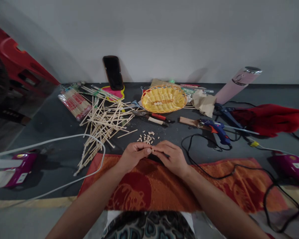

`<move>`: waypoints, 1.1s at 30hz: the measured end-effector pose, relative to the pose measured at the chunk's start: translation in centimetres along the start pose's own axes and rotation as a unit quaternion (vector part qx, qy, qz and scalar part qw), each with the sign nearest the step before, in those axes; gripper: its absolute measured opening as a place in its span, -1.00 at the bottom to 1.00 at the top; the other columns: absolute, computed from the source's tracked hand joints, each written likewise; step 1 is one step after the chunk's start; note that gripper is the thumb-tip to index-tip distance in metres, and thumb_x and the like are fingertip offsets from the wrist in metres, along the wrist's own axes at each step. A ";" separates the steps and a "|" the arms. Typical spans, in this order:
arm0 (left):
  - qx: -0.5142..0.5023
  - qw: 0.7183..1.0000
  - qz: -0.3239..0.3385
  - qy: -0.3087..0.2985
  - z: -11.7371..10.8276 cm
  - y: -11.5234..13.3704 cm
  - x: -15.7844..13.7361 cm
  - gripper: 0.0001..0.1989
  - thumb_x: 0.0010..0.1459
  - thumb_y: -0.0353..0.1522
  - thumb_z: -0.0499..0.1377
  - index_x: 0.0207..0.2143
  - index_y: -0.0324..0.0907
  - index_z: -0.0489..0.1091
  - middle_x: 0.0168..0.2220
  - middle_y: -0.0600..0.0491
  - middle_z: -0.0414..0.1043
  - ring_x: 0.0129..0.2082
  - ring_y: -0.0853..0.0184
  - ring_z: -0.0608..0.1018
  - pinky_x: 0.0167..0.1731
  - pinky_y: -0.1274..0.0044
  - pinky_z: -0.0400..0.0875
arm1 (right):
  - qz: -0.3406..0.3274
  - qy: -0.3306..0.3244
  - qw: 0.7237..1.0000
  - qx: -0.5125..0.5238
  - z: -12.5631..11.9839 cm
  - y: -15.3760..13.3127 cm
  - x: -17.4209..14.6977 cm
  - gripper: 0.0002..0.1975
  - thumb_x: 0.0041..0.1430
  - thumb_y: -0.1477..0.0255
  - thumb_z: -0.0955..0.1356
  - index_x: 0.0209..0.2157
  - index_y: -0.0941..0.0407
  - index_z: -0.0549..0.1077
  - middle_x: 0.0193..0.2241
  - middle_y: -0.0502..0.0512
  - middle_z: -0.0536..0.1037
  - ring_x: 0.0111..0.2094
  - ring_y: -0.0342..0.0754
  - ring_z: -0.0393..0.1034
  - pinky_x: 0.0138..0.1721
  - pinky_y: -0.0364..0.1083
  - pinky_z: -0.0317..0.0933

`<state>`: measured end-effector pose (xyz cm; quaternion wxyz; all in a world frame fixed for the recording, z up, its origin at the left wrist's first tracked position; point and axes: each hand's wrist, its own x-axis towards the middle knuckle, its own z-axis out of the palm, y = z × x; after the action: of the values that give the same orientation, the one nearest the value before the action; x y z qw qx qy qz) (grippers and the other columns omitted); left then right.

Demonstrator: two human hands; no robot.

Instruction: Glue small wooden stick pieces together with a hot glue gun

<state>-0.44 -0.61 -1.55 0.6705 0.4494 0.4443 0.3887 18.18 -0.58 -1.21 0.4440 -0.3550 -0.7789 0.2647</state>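
Note:
Over the front edge of an orange towel [164, 186], my left hand [136, 154] and my right hand [170, 156] meet fingertip to fingertip. Both are closed in a pinch on a tiny cluster of pale wooden bits [152, 150], partly hidden by the fingers. Just beyond the fingertips lie several short cut stick pieces [147, 137] on the dark table. A long pile of thin wooden sticks [107, 118] spreads to the left. Pliers [154, 118] with one red and one pale handle rest behind the cut pieces. A yellow woven basket [149, 105] holds small pale pieces.
A blue glue gun [218, 131] lies to the right, its black cable [189, 154] looping across the towel. A white cable [103, 156] curves at left. A phone [113, 73] and a pink flask [235, 84] stand at the back. Purple devices [21, 169] sit at both sides.

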 end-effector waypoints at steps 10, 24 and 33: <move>0.007 1.000 -0.001 -0.008 -0.1 -0.1 0.1 -0.77 0.02 -0.25 0.28 -0.34 -0.24 0.56 -0.52 0.09 0.42 -0.50 0.47 0.33 -0.43 0.60 0.19 | 0.006 -0.003 1.000 0.022 0.1 0.1 0.0 -0.82 0.19 0.52 0.35 -0.17 0.07 0.52 -0.32 0.10 0.54 -0.28 -0.11 0.43 -0.21 -0.11 0.37; -0.037 0.999 -0.028 -0.027 0.0 0.1 0.0 -0.78 -0.03 -0.25 0.31 -0.41 -0.25 0.55 -0.53 0.07 0.43 -0.55 0.50 0.34 -0.49 0.61 0.20 | 0.042 -0.035 0.995 0.078 -0.6 -0.2 0.3 -0.82 0.20 0.46 0.35 -0.15 0.05 0.51 -0.31 0.08 0.53 -0.24 -0.10 0.41 -0.19 -0.09 0.34; 0.033 0.999 0.014 -0.004 0.2 0.6 -0.2 -0.79 -0.02 -0.26 0.31 -0.39 -0.22 0.54 -0.45 0.08 0.50 -0.47 0.44 0.42 -0.38 0.59 0.27 | 0.059 -0.010 0.995 0.078 -0.4 -0.3 0.2 -0.85 0.19 0.46 0.36 -0.19 0.07 0.53 -0.35 0.08 0.53 -0.30 -0.11 0.42 -0.23 -0.11 0.35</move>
<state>-0.38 -0.63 -0.87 0.6518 0.4789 0.4474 0.3815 18.38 -0.59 -0.74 0.4462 -0.3615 -0.7380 0.3542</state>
